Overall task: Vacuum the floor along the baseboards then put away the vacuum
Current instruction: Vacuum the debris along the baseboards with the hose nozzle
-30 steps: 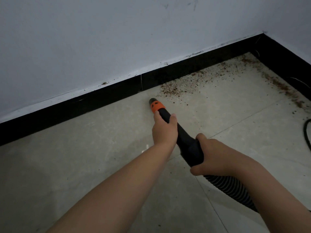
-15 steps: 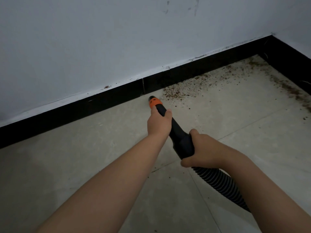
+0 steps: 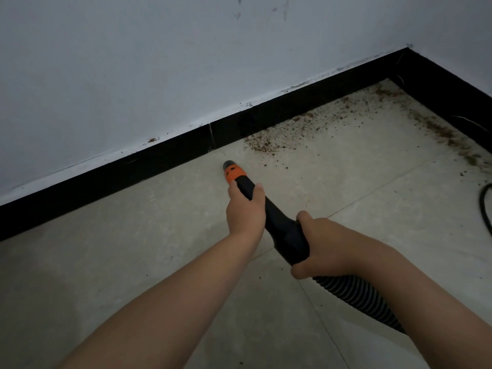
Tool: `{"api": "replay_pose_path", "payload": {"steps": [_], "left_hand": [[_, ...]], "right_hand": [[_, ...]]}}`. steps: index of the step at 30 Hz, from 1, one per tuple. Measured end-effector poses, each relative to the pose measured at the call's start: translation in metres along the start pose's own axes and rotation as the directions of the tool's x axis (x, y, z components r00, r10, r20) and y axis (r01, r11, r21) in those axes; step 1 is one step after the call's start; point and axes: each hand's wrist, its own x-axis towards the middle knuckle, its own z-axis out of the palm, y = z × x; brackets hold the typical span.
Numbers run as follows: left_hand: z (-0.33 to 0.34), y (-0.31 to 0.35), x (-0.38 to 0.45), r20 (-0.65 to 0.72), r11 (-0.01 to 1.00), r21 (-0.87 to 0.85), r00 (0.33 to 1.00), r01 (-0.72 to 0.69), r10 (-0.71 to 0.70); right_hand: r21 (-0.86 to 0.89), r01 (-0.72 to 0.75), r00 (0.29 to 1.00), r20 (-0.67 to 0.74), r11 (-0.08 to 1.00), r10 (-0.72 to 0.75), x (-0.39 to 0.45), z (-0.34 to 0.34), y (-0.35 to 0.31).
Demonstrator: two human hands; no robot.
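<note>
Black vacuum nozzle with orange tip slanted up-left toward black baseboard, left hand and right hand curled around it, ribbed hose trailing lower right, brown debris scattered just right of tip on tiled floor, black cable at right edge

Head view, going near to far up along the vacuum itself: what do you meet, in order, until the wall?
Ribbed hose → right hand → left hand → orange collar → nozzle tip → bare floor → black baseboard → wall.
</note>
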Motion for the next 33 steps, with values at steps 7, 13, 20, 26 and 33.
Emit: {"api": "replay_pose_path", "payload": {"steps": [7, 13, 20, 26, 33], "left_hand": [[-0.038, -0.011, 0.006, -0.08, 0.995, -0.09, 0.996, 0.029, -0.036], [-0.058, -0.006, 0.02, -0.075, 0.996, -0.089, 0.997, 0.022, -0.028], [-0.043, 0.005, 0.017, 0.028, 0.996, -0.046, 0.997, 0.07, -0.069], [-0.026, 0.003, -0.007, -0.016, 0.975, -0.116, 0.981, 0.188, -0.191], [-0.021, 0.002, -0.03, -0.156, 0.914, -0.241, 0.916, 0.327, -0.369]], "right_hand": [[-0.058, 0.088, 0.996, 0.025, 0.994, -0.087, 0.013, 0.009, -0.035], [0.014, 0.092, 0.995, 0.026, 0.996, -0.092, 0.027, 0.016, -0.053], [-0.024, 0.029, 1.0, -0.001, 0.999, -0.029, 0.022, 0.006, -0.036], [-0.113, 0.032, 0.993, 0.115, 0.993, -0.018, 0.002, -0.016, -0.019], [-0.042, 0.077, 0.968, 0.243, 0.996, -0.065, -0.002, -0.02, -0.014]]}}
